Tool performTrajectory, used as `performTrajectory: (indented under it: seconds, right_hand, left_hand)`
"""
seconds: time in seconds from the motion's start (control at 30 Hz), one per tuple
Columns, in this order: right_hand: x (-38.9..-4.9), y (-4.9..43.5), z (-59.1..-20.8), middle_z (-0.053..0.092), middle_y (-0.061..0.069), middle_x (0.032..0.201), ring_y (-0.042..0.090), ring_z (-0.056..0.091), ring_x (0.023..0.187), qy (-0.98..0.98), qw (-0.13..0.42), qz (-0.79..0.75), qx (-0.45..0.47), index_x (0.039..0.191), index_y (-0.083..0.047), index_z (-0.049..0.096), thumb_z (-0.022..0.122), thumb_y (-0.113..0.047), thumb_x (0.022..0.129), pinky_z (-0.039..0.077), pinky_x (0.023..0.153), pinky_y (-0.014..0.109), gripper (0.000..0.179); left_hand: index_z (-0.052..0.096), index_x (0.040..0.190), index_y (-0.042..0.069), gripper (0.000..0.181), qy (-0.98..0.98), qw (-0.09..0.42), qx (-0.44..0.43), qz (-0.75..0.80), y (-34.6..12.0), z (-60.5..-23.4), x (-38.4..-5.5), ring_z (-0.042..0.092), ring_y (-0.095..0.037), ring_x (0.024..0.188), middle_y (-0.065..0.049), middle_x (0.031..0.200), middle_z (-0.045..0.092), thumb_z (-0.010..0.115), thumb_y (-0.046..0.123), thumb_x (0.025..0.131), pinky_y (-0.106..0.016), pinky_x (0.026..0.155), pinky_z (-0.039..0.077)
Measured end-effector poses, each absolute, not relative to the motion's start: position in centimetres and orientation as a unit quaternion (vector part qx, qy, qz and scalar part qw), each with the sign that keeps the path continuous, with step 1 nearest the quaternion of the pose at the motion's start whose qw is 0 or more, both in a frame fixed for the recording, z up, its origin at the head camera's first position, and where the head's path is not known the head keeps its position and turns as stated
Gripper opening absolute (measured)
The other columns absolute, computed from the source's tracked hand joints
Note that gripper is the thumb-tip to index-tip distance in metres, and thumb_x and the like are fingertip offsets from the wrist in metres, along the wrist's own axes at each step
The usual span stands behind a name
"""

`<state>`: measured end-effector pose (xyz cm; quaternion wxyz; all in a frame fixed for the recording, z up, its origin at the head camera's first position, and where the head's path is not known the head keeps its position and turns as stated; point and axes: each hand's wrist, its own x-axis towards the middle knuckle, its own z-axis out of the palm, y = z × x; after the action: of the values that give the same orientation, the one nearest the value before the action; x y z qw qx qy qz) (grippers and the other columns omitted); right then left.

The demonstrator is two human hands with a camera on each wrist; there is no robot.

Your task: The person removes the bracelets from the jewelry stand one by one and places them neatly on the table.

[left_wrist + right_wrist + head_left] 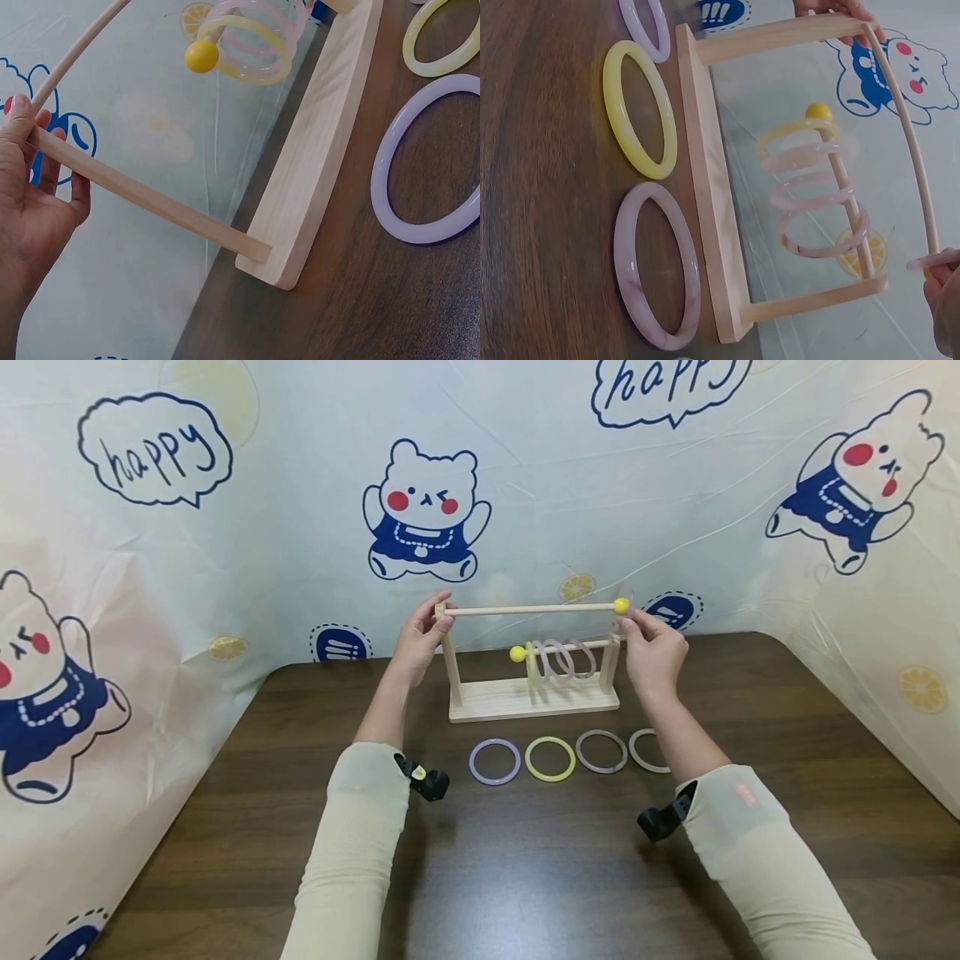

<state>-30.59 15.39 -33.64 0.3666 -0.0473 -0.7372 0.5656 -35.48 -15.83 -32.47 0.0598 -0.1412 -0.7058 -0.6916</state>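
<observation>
A wooden bangle stand (528, 700) has two upright posts, each bearing a rod. My left hand (422, 639) grips the top of the taller left post (142, 191), thumb by the upper rod (532, 609). At that rod's free end, beside its yellow ball (621, 607), my right hand (654, 652) pinches a pale pink bangle (934, 260), which overlaps the rod tip in the right wrist view. The lower rod (846, 191), with its own yellow ball (202, 56), carries a yellow bangle (795, 133) and several pinkish bangles (789, 247).
In front of the stand, a row of loose bangles lies on the dark wooden table (510, 877): purple (495, 781), yellow (550, 777), pinkish (626, 266), and a pale one (637, 756) partly behind the right forearm. A printed cloth (300, 552) hangs behind.
</observation>
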Motion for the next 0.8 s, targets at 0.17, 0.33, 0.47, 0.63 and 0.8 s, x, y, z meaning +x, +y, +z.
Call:
performTrajectory:
  seconds: [0.17, 0.33, 0.47, 0.63, 0.8]
  right_hand:
    - [-30.6, 16.0, -33.6, 0.068, 0.016, 0.093, -0.005, 0.056, 0.070, -0.740, 0.363, 0.564, -0.049, 0.099, 0.003, 0.070, 0.068, -0.009, 0.084, 0.044, 0.065, 0.013, 0.020]
    - [-30.6, 16.8, -33.6, 0.068, 0.017, 0.093, -0.006, 0.055, 0.068, -0.740, 0.361, 0.565, -0.049, 0.098, 0.004, 0.071, 0.069, -0.009, 0.083, 0.043, 0.063, 0.012, 0.020]
    - [-30.3, 17.5, -33.5, 0.070, 0.011, 0.087, -0.004, 0.056, 0.068, -0.722, 0.345, 0.596, -0.060, 0.098, 0.005, 0.070, 0.068, -0.009, 0.083, 0.043, 0.064, 0.013, 0.020]
    - [-29.7, 18.4, -33.4, 0.067, -0.004, 0.072, 0.005, 0.062, 0.064, -0.621, 0.281, 0.727, -0.083, 0.101, 0.006, 0.069, 0.064, -0.002, 0.084, 0.048, 0.063, 0.016, 0.019]
    - [-29.3, 19.8, -33.6, 0.068, 0.003, 0.068, 0.012, 0.065, 0.060, -0.511, 0.221, 0.827, -0.073, 0.084, -0.003, 0.072, 0.061, 0.006, 0.084, 0.051, 0.059, 0.022, 0.014]
  left_hand:
    - [0.044, 0.138, 0.012, 0.046, -0.707, 0.066, -0.144, -0.689, -15.8, -32.7, -35.6, 0.047, -0.013, 0.100, -0.010, 0.126, 0.052, 0.053, 0.013, 0.093, -0.029, 0.087, 0.037]
    - [0.044, 0.138, 0.012, 0.046, -0.708, 0.067, -0.143, -0.689, -15.8, -32.7, -35.6, 0.047, -0.012, 0.099, -0.011, 0.126, 0.051, 0.053, 0.013, 0.093, -0.028, 0.085, 0.038]
    - [0.044, 0.138, 0.012, 0.045, -0.709, 0.066, -0.144, -0.688, -15.9, -32.7, -35.7, 0.047, -0.012, 0.098, -0.015, 0.129, 0.049, 0.053, 0.013, 0.094, -0.028, 0.085, 0.037]
    - [0.045, 0.138, 0.013, 0.045, -0.710, 0.067, -0.140, -0.687, -15.8, -32.7, -35.6, 0.047, -0.012, 0.098, -0.012, 0.128, 0.050, 0.052, 0.014, 0.094, -0.027, 0.085, 0.038]
    - [0.046, 0.137, 0.014, 0.045, -0.709, 0.067, -0.140, -0.688, -15.9, -32.6, -35.6, 0.048, -0.013, 0.099, -0.010, 0.126, 0.052, 0.053, 0.013, 0.093, -0.028, 0.084, 0.038]
